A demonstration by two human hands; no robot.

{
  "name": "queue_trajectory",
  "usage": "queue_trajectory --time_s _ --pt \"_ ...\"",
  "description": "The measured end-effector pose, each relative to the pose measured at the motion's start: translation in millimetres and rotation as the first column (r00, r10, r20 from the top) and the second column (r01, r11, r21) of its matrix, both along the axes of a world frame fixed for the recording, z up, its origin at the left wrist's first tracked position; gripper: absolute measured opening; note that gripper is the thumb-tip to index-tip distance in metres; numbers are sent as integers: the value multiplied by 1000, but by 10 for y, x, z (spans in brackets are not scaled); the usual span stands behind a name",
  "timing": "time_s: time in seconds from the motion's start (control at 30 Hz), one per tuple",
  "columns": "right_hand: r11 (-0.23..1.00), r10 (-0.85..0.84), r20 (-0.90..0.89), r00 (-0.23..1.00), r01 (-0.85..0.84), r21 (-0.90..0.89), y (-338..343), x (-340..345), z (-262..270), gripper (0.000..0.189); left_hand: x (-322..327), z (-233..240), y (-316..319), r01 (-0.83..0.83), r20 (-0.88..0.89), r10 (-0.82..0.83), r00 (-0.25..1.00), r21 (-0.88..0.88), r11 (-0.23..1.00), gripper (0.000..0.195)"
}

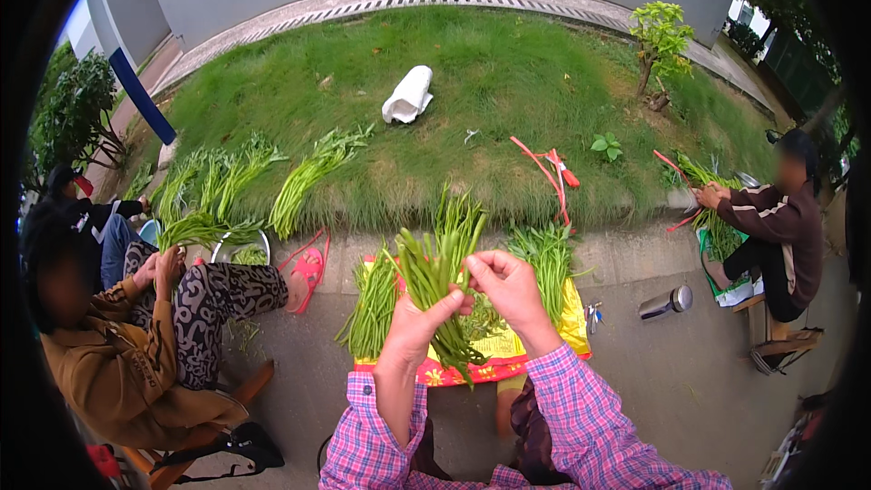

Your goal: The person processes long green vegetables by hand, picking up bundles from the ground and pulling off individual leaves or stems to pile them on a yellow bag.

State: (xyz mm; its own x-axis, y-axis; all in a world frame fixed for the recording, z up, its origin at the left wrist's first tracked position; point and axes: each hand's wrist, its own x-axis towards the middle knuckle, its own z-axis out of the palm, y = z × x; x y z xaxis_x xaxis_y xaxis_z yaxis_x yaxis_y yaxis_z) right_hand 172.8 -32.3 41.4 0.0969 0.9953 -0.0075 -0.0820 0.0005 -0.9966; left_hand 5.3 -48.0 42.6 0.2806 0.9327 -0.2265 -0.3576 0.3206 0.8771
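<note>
My left hand [416,330] is closed around a bunch of green leafy vegetable stems [432,272], cut ends up and leaves hanging down. At the bunch's right edge, my right hand [509,289] pinches a stem between thumb and fingers. Below them a yellow and red printed sack [577,316] is spread on the ground. A heap of stems [371,306] lies on its left side and a leafy heap [544,255] on its right. More stems [463,214] lie behind the held bunch, partly hidden by it.
A seated person [136,354] at left handles greens beside a metal basin [265,241]; another person [782,231] sits at right. A steel flask [665,303] and keys [595,316] lie on the pavement. Red straps [544,163], a white rolled sack [408,95] and stem bundles [313,177] rest on the grass.
</note>
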Motion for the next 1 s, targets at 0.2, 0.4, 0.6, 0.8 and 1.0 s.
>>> queue_trajectory --time_s 0.2,0.4,0.6,0.8,1.0 --pt "970 -205 -228 952 166 -179 154 454 -8 22 -261 -209 368 -285 -73 276 958 -171 943 19" --pt "964 -200 -195 960 157 -214 279 630 -79 21 -75 -192 397 -282 -409 290 865 81 956 17" --pt "961 -195 -281 940 126 -245 354 580 -110 23 199 -195 310 -103 -301 76 950 -73 992 19" --pt "956 -150 -127 981 111 -270 413 492 -125 28 366 -204 230 40 -179 -59 982 -109 993 25" --pt "951 -142 -98 985 108 -289 420 450 -203 29 400 -151 224 66 -148 -82 986 -111 992 25"
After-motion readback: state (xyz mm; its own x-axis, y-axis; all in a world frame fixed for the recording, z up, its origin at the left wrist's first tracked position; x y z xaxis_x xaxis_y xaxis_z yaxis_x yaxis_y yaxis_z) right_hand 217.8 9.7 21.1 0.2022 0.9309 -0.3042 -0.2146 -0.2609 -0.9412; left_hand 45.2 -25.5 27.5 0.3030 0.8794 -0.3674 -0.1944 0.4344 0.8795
